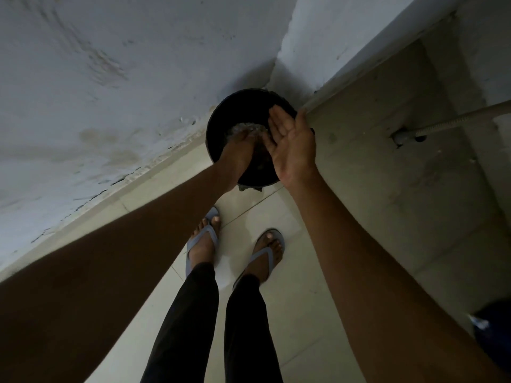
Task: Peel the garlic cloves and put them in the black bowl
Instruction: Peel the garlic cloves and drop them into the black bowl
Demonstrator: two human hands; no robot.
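1. Both forearms reach out from the bottom corners and meet over a black bucket [243,111] standing on the floor in the corner.
2. Left hand [237,153] dips inside the bucket; its fingers are lost in the dark among pale, shiny scraps [247,129], so whether they are spread or closed around anything cannot be told.
3. Right hand [290,145] hovers over the bucket's right rim, palm up, fingers straight and together, holding nothing.
4. Neither garlic cloves nor a black bowl can be made out; what the scraps are is unclear.
5. Bucket's far edge sits close against the stained wall [110,78] and a wall corner.
6. On the right a raised concrete step [387,175] borders the tiles, with a hose [448,117] running into it.
7. Two feet in blue flip-flops [203,239] stand on the pale tiled floor [290,286] just short of the bucket, with open tile behind and between them.
8. Something dark blue [495,335] sits at the right edge.
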